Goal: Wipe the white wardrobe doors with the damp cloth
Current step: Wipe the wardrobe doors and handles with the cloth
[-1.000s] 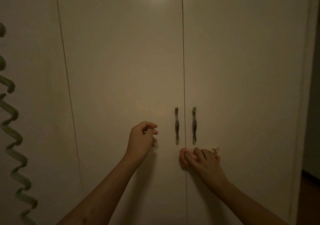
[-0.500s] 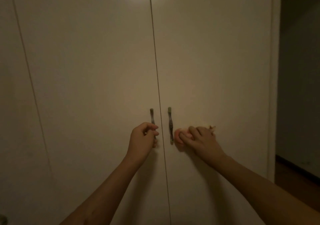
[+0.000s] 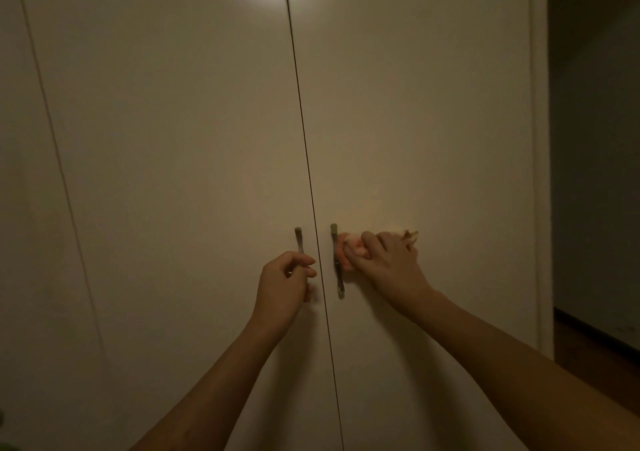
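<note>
Two white wardrobe doors fill the view, the left door (image 3: 180,173) and the right door (image 3: 433,138), meeting at a dark vertical seam. Each carries a slim metal handle next to the seam. My left hand (image 3: 282,286) has its fingers curled round the lower part of the left handle (image 3: 298,239). My right hand (image 3: 389,267) holds a bunched pink-orange cloth (image 3: 346,251) and presses it against the right door, right beside the right handle (image 3: 337,277). A corner of the cloth sticks out past my knuckles on the right.
Another white panel (image 3: 24,208) continues to the left. The wardrobe's right edge (image 3: 540,173) ends at a dark opening with wooden floor (image 3: 595,353) low on the right. A light glare sits at the top of the left door.
My right hand slid the cloth up from below the handles to beside the right handle. My left hand moved right onto the left handle. The view turned to the right.
</note>
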